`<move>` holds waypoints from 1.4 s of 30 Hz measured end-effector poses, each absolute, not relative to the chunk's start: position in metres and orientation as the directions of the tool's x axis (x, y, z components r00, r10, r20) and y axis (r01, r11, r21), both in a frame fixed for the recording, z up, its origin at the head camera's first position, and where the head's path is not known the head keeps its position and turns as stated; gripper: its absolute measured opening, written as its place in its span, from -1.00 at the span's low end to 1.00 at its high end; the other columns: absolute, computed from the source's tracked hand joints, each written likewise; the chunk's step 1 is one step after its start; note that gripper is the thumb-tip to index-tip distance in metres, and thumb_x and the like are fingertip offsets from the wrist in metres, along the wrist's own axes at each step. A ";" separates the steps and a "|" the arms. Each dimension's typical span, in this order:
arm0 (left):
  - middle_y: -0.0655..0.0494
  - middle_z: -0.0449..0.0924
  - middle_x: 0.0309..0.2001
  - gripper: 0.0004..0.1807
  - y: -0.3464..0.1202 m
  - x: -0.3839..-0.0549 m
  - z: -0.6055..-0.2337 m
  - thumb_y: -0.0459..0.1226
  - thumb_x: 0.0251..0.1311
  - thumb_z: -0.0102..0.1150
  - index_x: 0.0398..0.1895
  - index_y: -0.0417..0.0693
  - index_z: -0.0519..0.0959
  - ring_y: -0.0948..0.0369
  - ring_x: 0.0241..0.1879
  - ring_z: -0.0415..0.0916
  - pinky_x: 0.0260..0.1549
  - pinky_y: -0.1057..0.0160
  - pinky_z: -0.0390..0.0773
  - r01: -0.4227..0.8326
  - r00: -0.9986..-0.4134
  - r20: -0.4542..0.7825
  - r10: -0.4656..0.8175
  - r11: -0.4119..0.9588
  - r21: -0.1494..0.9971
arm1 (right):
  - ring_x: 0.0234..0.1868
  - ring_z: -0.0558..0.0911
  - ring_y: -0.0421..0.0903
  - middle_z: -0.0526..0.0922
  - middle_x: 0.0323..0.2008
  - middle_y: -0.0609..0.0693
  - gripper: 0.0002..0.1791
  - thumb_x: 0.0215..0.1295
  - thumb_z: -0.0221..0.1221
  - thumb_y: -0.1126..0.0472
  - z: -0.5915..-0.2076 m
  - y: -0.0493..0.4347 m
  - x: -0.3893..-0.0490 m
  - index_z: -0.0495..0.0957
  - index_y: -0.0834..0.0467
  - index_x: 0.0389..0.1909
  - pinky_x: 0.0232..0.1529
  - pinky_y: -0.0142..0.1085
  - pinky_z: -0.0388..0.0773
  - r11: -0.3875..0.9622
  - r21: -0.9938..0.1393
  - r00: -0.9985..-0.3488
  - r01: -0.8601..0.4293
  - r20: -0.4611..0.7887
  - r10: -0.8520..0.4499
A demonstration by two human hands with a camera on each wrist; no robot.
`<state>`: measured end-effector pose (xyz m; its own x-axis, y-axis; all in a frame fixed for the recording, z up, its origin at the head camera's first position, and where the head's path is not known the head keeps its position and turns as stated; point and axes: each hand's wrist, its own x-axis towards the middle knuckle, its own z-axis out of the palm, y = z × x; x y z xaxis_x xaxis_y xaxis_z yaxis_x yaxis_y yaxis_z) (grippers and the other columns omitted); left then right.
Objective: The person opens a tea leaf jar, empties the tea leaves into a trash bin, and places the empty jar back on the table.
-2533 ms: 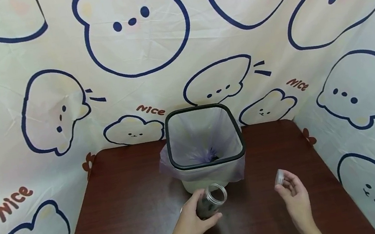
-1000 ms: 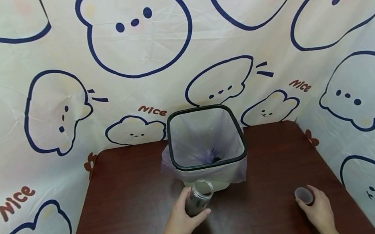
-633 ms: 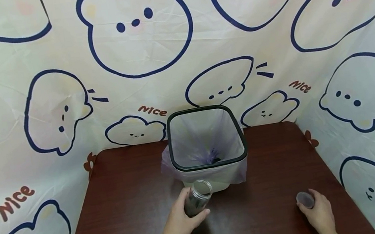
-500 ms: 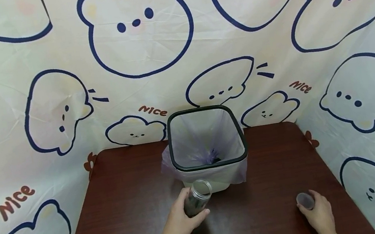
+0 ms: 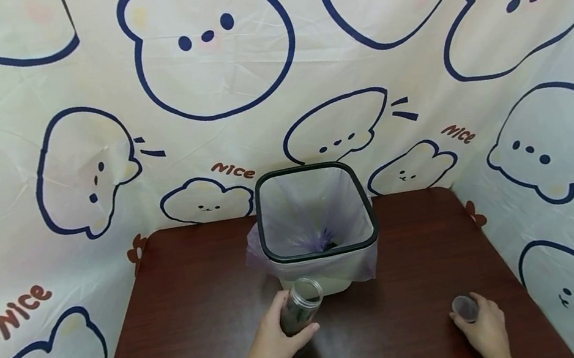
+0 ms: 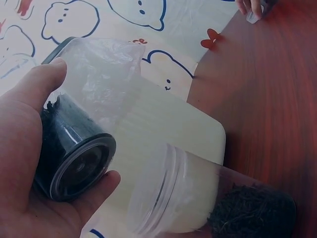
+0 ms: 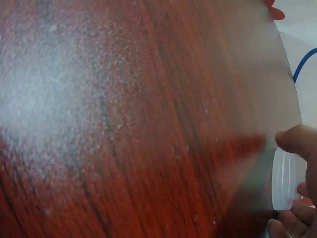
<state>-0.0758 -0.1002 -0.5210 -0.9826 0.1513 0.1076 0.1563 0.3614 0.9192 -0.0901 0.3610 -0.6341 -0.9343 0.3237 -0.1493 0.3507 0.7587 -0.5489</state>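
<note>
My left hand (image 5: 272, 342) grips a clear jar (image 5: 302, 306) with a threaded, uncovered mouth. It tilts with its mouth up and to the right, in front of the bin. Dark contents show through its wall, and its base (image 6: 81, 166) faces the left wrist camera. A second jar-like shape (image 6: 168, 193) with dark shreds appears lower right there; I cannot tell whether it is separate. My right hand (image 5: 486, 325) pinches a round translucent lid (image 5: 465, 308) at the table's right side. In the right wrist view the lid (image 7: 284, 178) stands on edge between thumb and fingers.
A pale bin (image 5: 316, 286) with a dark square rim (image 5: 320, 254) stands at the table's back middle. Purple liner (image 5: 355, 261) hangs over its sides, and something small and dark (image 5: 330, 245) lies inside. The brown table (image 5: 198, 291) is enclosed by printed cloth (image 5: 206, 86).
Since the earliest frame, my right hand has moved right and toward me with the lid, which has turned its round face up. My left hand has shifted slightly left with the jar.
</note>
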 end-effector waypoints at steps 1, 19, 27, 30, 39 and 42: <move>0.40 0.63 -0.12 -0.38 -0.100 -0.076 -0.521 -0.08 0.04 0.58 0.15 0.25 0.47 0.30 -0.08 0.56 0.01 0.19 0.51 0.151 -0.983 0.103 0.151 0.357 0.922 | 0.22 0.19 0.55 0.29 0.17 0.62 -0.12 0.28 0.31 -0.01 -0.634 0.361 -0.090 0.19 0.54 0.35 0.09 0.36 0.30 0.758 -0.551 -0.934 0.350 -0.145 0.326; 0.45 0.64 -0.18 -0.38 -0.120 -0.087 -0.517 -0.18 -0.04 0.62 0.09 0.21 0.49 0.32 -0.15 0.57 -0.07 0.17 0.55 0.224 -0.971 0.169 0.167 0.404 0.887 | 0.37 0.11 0.47 0.24 0.31 0.49 -0.33 0.51 0.11 -0.04 -0.600 0.340 -0.096 0.29 0.40 0.36 0.22 0.35 0.17 0.660 -0.675 -0.901 0.329 -0.015 0.434; 0.44 0.64 -0.17 -0.37 -0.122 -0.087 -0.516 -0.18 -0.05 0.63 0.10 0.20 0.49 0.31 -0.15 0.57 -0.06 0.17 0.55 0.226 -0.971 0.172 0.166 0.409 0.884 | 0.08 0.48 0.25 0.47 0.11 0.33 -0.49 0.55 0.07 -0.01 -0.580 0.327 -0.101 0.45 0.34 0.23 -0.06 -0.07 0.51 0.654 -0.722 -0.904 0.228 0.093 0.418; 0.44 0.64 -0.17 -0.35 -0.125 -0.087 -0.516 -0.20 -0.06 0.64 0.11 0.20 0.49 0.31 -0.14 0.57 -0.07 0.17 0.55 0.232 -0.970 0.178 0.165 0.415 0.880 | -0.06 0.55 0.06 0.56 0.03 0.23 -0.53 0.55 0.06 -0.04 -0.571 0.322 -0.104 0.51 0.27 0.18 -0.25 -0.34 0.44 0.652 -0.723 -0.902 0.229 0.095 0.422; 0.44 0.64 -0.16 -0.35 -0.136 -0.087 -0.513 -0.22 -0.10 0.65 0.09 0.17 0.51 0.32 -0.14 0.57 -0.06 0.17 0.57 0.225 -0.973 0.175 0.152 0.441 0.869 | -0.26 0.54 -0.43 0.73 -0.10 0.16 -0.51 0.61 -0.07 -0.12 -0.546 0.306 -0.111 0.60 0.20 0.06 -0.25 -0.47 0.45 0.618 -0.765 -0.925 0.183 0.079 0.372; 0.44 0.64 -0.17 -0.34 -0.140 -0.087 -0.511 -0.23 -0.11 0.66 0.09 0.15 0.52 0.32 -0.15 0.57 -0.07 0.18 0.57 0.226 -0.973 0.176 0.150 0.459 0.859 | -0.28 0.61 -0.28 0.73 -0.19 0.12 -0.52 0.63 -0.10 -0.08 -0.540 0.300 -0.112 0.62 0.21 -0.02 -0.26 -0.52 0.44 0.608 -0.782 -0.928 0.136 0.114 0.354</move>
